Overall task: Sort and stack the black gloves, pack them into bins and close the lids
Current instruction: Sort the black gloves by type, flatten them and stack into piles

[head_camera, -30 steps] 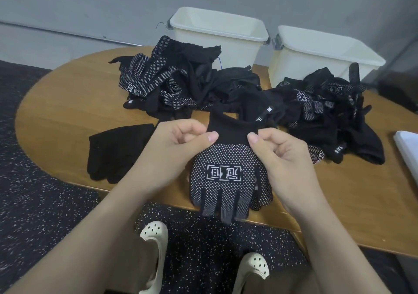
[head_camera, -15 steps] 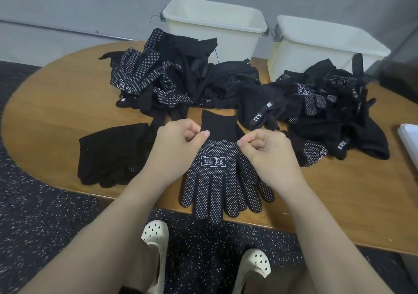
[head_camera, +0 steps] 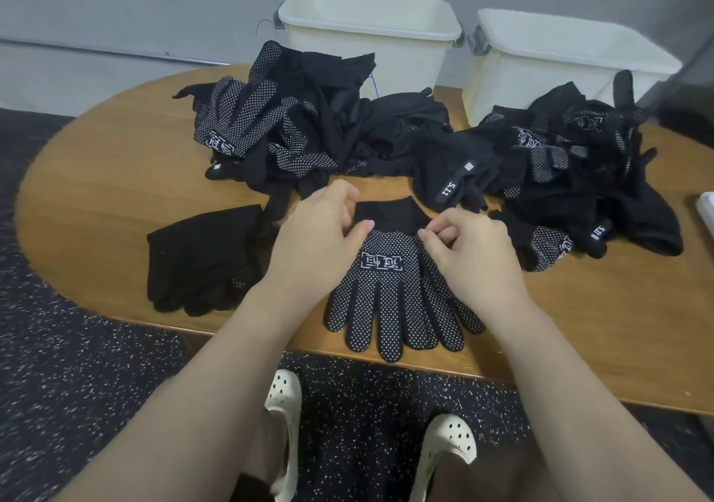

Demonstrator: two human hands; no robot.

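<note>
Head camera looks down on a wooden table [head_camera: 116,177] where a dotted black glove [head_camera: 390,296] lies flat near the front edge, fingers pointing toward the person, cuff away. Left hand [head_camera: 320,239] pinches the glove at the cuff's left side between thumb and curled fingers; right hand [head_camera: 469,248] pinches the right side the same way. Just left of it sits a small stack of plain black gloves [head_camera: 204,258]. Behind spreads a jumbled heap of black gloves [head_camera: 309,134] (some dotted, some tagged). Two cream bins [head_camera: 367,38] [head_camera: 560,65] stand at the back, lids off. White clogs [head_camera: 284,389] show below the table.
</note>
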